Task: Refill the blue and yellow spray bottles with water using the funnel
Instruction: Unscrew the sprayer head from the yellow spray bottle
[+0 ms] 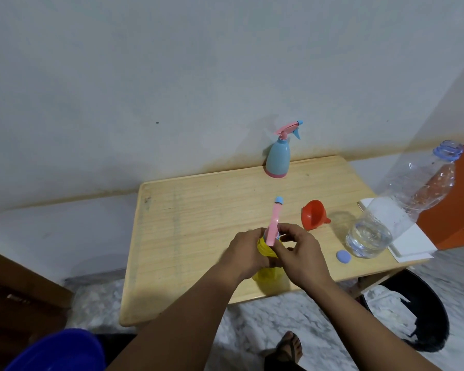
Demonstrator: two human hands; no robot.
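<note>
Our left hand (245, 254) grips the yellow spray bottle (268, 271) while our right hand (302, 251) pinches its pink sprayer head (87, 223); the funnel (313, 215) lies unused and the blue spray bottle (278, 159) looks untouched.

Blue plastic spray bottle (278, 156) with pink base, upper centre; yellow plastic spray bottle (267, 271), pink trigger head; orange plastic funnel (313, 214).

Wooden table (198, 210) bears two spray bottles, funnel (313, 215), water bottle (386, 218), cap (343, 256), perhaps paper (413, 243).

Head view, steeply down, seemingly close.
</note>
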